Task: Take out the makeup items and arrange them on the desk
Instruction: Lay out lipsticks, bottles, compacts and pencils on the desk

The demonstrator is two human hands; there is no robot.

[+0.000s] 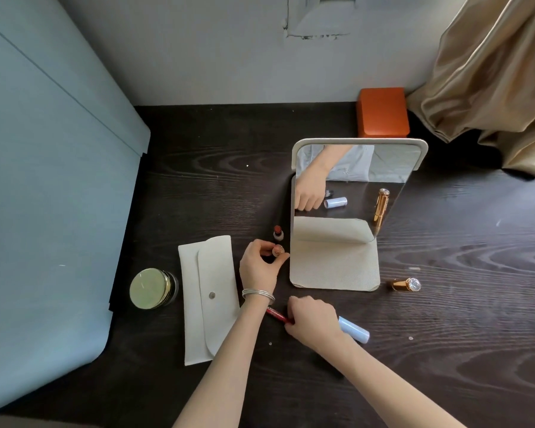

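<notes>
Nearest to me, my right hand (314,321) is curled down on the desk (445,350), its fingers closed on the end of a red lip tube (276,315) that lies flat, with a pale blue tube (354,329) lying just beside that hand on its right. Beyond it my left hand (258,267), bangles at the wrist, pinches a small lipstick (278,250) upright between thumb and fingertips, just left of the mirror stand (334,267); a second upright lipstick (277,232) stands right behind it. The cream pouch (209,299) lies flat to the left with its flap snapped shut, and a round green-lidded jar (152,288) sits beyond that; a gold lipstick (403,284) lies on its side to the mirror's right. As I see it, the risk is in the crowding: if I let go of the lipstick off balance, or my knuckles brush its neighbour, both narrow tubes could topple and roll. My forearms cross closely too, so lifting the red tube might nudge my left wrist. The desk is dark wood grain, smooth enough for rolling. Farther back are an orange box (382,112), a tan curtain (491,78), a pale wall and a blue panel on the left.
</notes>
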